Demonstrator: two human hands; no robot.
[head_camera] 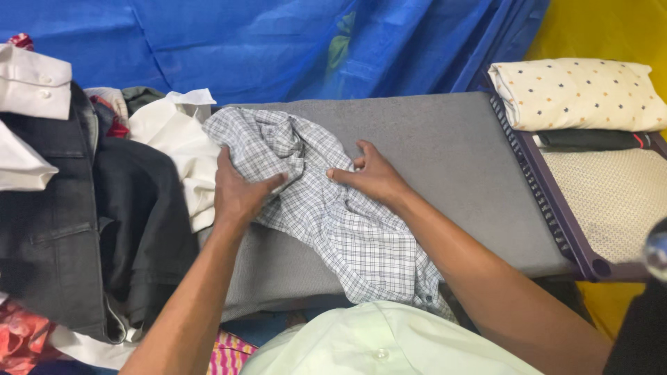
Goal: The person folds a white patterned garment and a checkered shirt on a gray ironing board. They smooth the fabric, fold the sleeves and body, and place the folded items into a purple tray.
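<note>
Pale green garment [375, 344] nearest; grey ironing board [451, 160] before blue tarp [278, 42].

A: What is the thing in the middle?

B: It is a crumpled cotton shirt with a fine grey and white check pattern [333, 215]. It is not folded; the cloth is bunched and full of wrinkles.

A: Where does it lie?

B: On the grey padded ironing board [451, 153]. It lies slanted, from the upper left part of the board down to the near edge, and its lower end hangs a little over that edge.
</note>
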